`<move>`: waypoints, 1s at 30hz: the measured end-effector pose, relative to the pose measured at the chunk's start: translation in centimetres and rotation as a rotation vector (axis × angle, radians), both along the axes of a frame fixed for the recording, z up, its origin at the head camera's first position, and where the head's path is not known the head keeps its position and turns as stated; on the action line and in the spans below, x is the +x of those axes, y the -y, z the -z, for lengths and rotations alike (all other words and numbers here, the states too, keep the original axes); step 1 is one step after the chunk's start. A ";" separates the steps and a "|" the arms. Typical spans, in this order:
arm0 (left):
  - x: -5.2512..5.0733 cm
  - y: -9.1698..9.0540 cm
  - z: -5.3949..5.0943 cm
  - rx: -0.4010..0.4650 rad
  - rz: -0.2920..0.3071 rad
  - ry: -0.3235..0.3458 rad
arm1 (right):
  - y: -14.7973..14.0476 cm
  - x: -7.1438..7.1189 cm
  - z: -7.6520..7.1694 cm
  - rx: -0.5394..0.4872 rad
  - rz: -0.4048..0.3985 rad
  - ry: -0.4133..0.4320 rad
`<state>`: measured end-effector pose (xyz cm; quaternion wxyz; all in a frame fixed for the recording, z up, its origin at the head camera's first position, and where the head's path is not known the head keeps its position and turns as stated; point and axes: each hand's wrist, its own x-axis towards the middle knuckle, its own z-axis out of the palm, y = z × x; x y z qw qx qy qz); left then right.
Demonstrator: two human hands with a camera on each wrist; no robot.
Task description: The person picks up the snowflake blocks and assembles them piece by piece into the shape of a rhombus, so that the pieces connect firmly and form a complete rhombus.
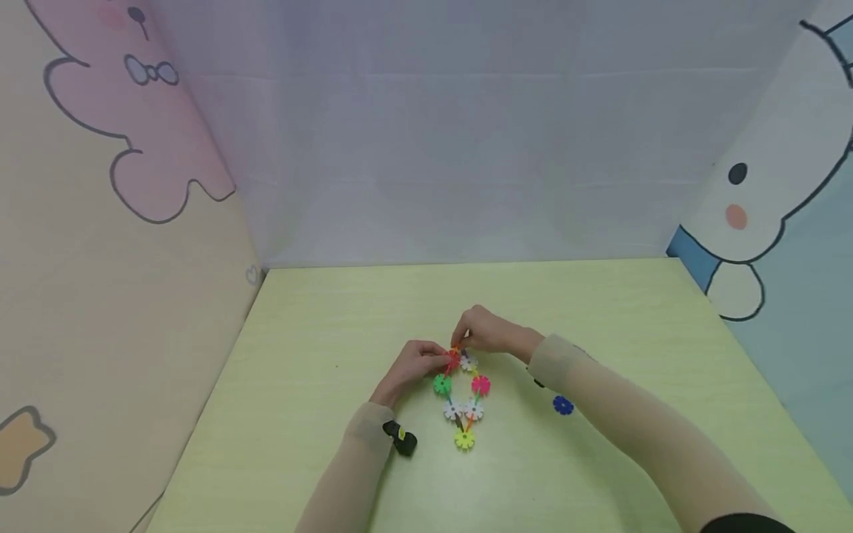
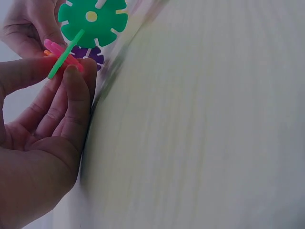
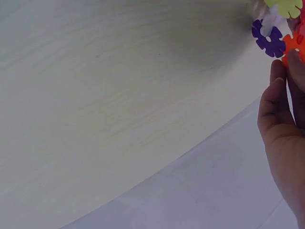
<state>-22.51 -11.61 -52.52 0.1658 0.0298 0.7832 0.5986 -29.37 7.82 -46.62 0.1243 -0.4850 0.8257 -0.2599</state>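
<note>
Notched plastic snowflake discs link into a loop above the table, with a green disc [image 1: 443,384] on its left side, a pink disc [image 1: 480,385] on its right and a yellow disc [image 1: 464,440] at the near end. At the far end my left hand [image 1: 413,366] pinches a pinkish-red disc [image 1: 453,360] between thumb and fingers. Close beside it, my right hand [image 1: 489,331] pinches an orange disc [image 3: 291,46] by its edge. A purple disc [image 3: 269,42] adjoins the orange one in the right wrist view. The joint between the orange and red discs is partly hidden by fingers.
A single blue disc [image 1: 563,405] lies on the pale yellow-green table [image 1: 333,311], close to the right forearm. A white backdrop [image 1: 426,148] rises behind the table's far edge, and printed walls flank both sides.
</note>
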 end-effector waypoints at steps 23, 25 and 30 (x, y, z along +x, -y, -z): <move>0.4 -0.1 -0.5 -0.012 -0.015 0.022 | -10.4 5.2 0.1 0.083 0.237 0.107; 0.5 -0.1 -0.5 0.007 -0.011 0.027 | -11.8 6.1 0.5 0.115 0.245 0.128; 0.1 0.0 0.0 0.044 -0.003 0.041 | -14.7 7.9 0.9 0.181 0.267 0.168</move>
